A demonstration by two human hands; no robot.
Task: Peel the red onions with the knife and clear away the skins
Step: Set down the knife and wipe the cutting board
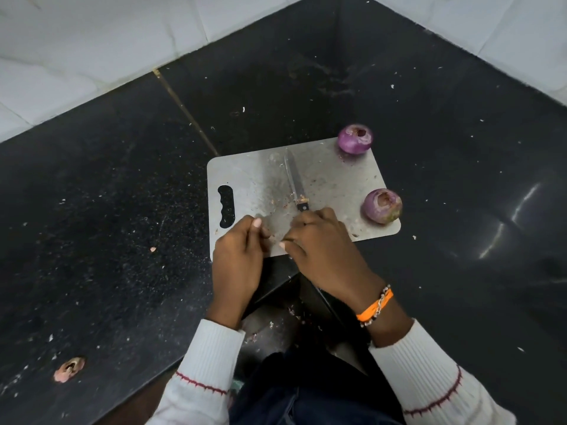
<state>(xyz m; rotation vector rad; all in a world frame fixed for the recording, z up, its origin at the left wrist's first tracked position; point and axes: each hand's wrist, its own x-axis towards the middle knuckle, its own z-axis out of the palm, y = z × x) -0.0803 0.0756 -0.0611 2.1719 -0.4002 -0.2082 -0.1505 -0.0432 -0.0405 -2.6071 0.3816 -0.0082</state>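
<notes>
Two peeled red onions sit on the steel cutting board (337, 179): the far onion (355, 138) at its far right corner, the near onion (382, 205) at its right edge. The knife (295, 181) lies flat on the board, blade pointing away, its handle under the right hand (319, 240), whose fingers are curled over it. The left hand (237, 256) is curled beside it at the board's near edge; what it pinches cannot be told. A skin piece (69, 369) lies on the black table (122, 210), far left
</notes>
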